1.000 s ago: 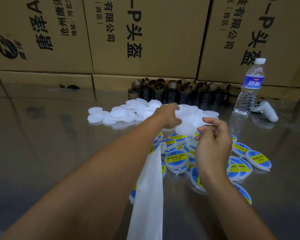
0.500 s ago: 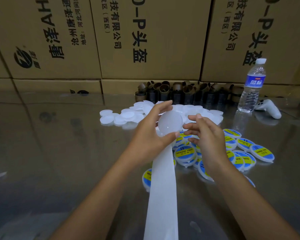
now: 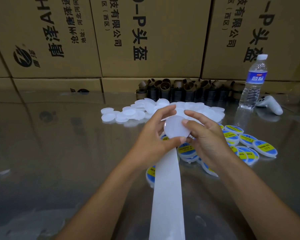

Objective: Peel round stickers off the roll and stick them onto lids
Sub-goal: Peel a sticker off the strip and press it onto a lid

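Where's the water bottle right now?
In the head view, the water bottle stands upright at the far right of the table, in front of the cardboard boxes, with a white controller just to its right.

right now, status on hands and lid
Left hand grips blank lid. Right hand pinches its edge. Visible face bare. Backing strip hangs below hands.

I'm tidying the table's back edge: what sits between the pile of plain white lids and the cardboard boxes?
A cluster of short brown tubes, right behind the plain lids and against the boxes, as the head view shows.
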### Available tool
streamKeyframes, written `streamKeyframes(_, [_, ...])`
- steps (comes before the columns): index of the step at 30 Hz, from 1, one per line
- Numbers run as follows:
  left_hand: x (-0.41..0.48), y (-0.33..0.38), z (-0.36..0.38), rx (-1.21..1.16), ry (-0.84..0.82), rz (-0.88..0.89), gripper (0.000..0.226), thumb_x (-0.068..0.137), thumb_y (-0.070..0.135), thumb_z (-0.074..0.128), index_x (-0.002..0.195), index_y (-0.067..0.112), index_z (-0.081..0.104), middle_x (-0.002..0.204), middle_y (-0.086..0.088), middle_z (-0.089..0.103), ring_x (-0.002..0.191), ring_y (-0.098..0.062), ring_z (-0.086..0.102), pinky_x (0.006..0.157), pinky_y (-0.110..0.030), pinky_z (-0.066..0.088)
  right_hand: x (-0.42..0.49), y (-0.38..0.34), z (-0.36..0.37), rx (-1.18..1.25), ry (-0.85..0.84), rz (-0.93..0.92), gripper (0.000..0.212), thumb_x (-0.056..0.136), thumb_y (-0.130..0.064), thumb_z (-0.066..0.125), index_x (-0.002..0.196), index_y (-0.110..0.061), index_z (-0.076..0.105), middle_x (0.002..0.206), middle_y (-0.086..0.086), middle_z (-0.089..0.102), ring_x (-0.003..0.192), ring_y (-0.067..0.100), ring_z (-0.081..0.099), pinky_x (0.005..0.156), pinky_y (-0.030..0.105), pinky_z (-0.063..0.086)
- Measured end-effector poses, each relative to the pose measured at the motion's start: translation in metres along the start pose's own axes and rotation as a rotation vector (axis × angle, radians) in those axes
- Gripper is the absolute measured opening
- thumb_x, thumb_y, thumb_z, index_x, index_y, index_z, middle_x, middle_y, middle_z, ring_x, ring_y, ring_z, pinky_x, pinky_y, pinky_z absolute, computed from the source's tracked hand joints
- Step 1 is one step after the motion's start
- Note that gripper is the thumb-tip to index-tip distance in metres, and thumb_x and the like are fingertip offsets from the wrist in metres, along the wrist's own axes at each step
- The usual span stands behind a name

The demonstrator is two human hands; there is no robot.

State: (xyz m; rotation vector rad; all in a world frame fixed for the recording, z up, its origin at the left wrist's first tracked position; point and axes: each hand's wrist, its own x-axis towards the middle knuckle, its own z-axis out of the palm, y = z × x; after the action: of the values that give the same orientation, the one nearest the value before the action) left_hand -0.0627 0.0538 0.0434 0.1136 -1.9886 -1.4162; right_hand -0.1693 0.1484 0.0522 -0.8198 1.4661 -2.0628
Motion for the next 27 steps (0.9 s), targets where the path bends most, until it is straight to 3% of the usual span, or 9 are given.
streamKeyframes(3, [0.002, 0.002, 0.003, -0.316, 0.06, -0.109, 0.054, 0.077, 0.012, 0.075, 0.124, 0.029, 0.055, 0.127, 0.003, 0.062, 0.12, -0.012, 0.057, 0.103, -0.036, 0.046, -0.005, -0.001, 0.008, 0.134, -0.045, 0.027, 0.023, 0.087, -0.002, 0.059, 0.1, -0.02, 0.064, 0.079, 0.004, 0.066, 0.068, 0.011, 0.061, 0.061, 0.023, 0.051])
streamKeyframes(7, [0.005, 0.002, 0.006, -0.694, 0.104, -0.21, 0.048, 0.077, 0.011, 0.062, 0.125, 0.011, 0.057, 0.117, -0.016, 0.065, 0.102, -0.025, 0.064, 0.086, -0.029, 0.054, -0.013, -0.001, 0.018, 0.211, -0.104, -0.004, 0.019, 0.086, 0.003, 0.058, 0.095, -0.014, 0.059, 0.074, 0.004, 0.068, 0.067, 0.012, 0.066, 0.054, 0.021, 0.052])
streamKeyframes(11, [0.007, 0.003, 0.008, -0.758, 0.082, -0.194, 0.03, 0.089, 0.009, 0.052, 0.117, 0.01, 0.059, 0.116, -0.014, 0.067, 0.102, -0.024, 0.065, 0.093, -0.033, 0.051, -0.015, 0.0, 0.022, 0.223, -0.087, -0.034, 0.017, 0.085, 0.006, 0.058, 0.091, -0.01, 0.054, 0.08, 0.009, 0.068, 0.068, 0.015, 0.067, 0.057, 0.023, 0.053])
streamKeyframes(14, [0.008, 0.002, 0.009, -0.755, 0.087, -0.168, 0.024, 0.092, 0.009, 0.048, 0.112, 0.011, 0.061, 0.108, -0.01, 0.071, 0.101, -0.023, 0.067, 0.091, -0.032, 0.053, -0.014, 0.004, 0.023, 0.13, -0.064, -0.061, 0.016, 0.085, 0.004, 0.061, 0.083, -0.01, 0.052, 0.093, 0.016, 0.067, 0.082, 0.021, 0.068, 0.07, 0.028, 0.057])
streamKeyframes(18, [0.01, 0.002, 0.005, -0.778, 0.125, -0.164, 0.021, 0.094, 0.006, 0.046, 0.108, 0.011, 0.061, 0.099, -0.009, 0.072, 0.094, -0.019, 0.069, 0.08, -0.028, 0.057, -0.012, 0.006, 0.022, 0.139, 0.007, -0.093, 0.015, 0.087, -0.003, 0.062, 0.082, -0.012, 0.052, 0.08, 0.009, 0.069, 0.073, 0.018, 0.069, 0.064, 0.024, 0.056])
streamKeyframes(23, [0.013, 0.003, -0.006, -0.833, 0.258, -0.194, 0.022, 0.096, 0.001, 0.043, 0.102, 0.012, 0.061, 0.083, 0.0, 0.075, 0.083, -0.016, 0.072, 0.077, -0.026, 0.057, -0.009, 0.017, 0.016, -0.525, 0.234, -0.449, 0.021, 0.083, -0.005, 0.063, 0.082, -0.021, 0.05, 0.074, -0.009, 0.055, 0.066, 0.003, 0.051, 0.06, 0.012, 0.04])
streamKeyframes(27, [0.012, 0.004, -0.008, -0.866, 0.326, -0.235, 0.017, 0.096, 0.003, 0.047, 0.097, 0.012, 0.061, 0.075, 0.0, 0.072, 0.073, -0.015, 0.072, 0.068, -0.025, 0.059, -0.009, 0.031, 0.01, -1.014, 0.267, -0.489, 0.024, 0.086, -0.027, 0.061, 0.093, -0.026, 0.038, 0.084, -0.014, 0.041, 0.081, 0.009, 0.041, 0.062, 0.029, 0.029])
